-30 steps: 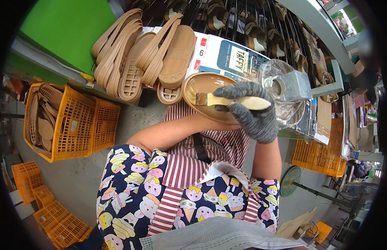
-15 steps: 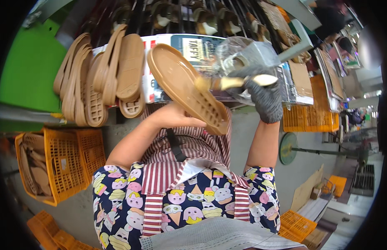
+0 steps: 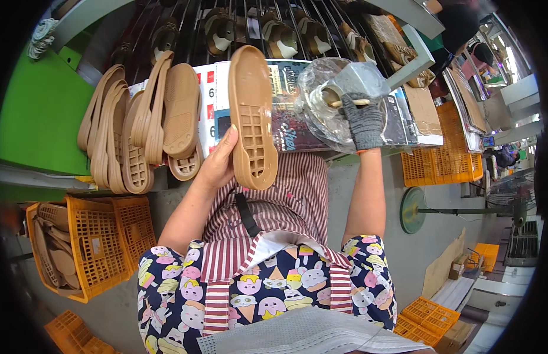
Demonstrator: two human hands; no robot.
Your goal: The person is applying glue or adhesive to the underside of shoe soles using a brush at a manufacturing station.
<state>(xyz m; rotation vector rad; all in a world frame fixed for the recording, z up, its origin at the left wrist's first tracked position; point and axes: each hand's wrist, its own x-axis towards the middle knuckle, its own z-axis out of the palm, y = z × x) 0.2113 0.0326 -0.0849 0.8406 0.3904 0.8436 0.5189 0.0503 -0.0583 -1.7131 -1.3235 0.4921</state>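
Note:
My bare left hand (image 3: 218, 160) holds a tan shoe sole (image 3: 252, 79) by its edge. The sole is raised upright with its inner side showing, the grid of square hollows at the lower end. My right hand (image 3: 366, 121), in a dark grey knitted glove, is closed on a brush (image 3: 361, 102) with a pale handle. The brush reaches into the opening of a grey container (image 3: 368, 78) wrapped in clear plastic; its bristles are hidden inside. Left of the held sole, several more tan soles (image 3: 180, 112) lean and lie together on the bench edge.
Behind the bench, shoe uppers (image 3: 278, 35) stand on a rack of metal bars. A metal frame bar (image 3: 413, 68) juts in at the right. Orange crates (image 3: 97, 248), one filled with soles, sit at lower left; another orange crate (image 3: 442, 168) is at the right by a green round base (image 3: 412, 210).
My right hand has carried the brush away from the sole and into the container. My left hand has swung the sole from tilted to nearly upright, a little leftward.

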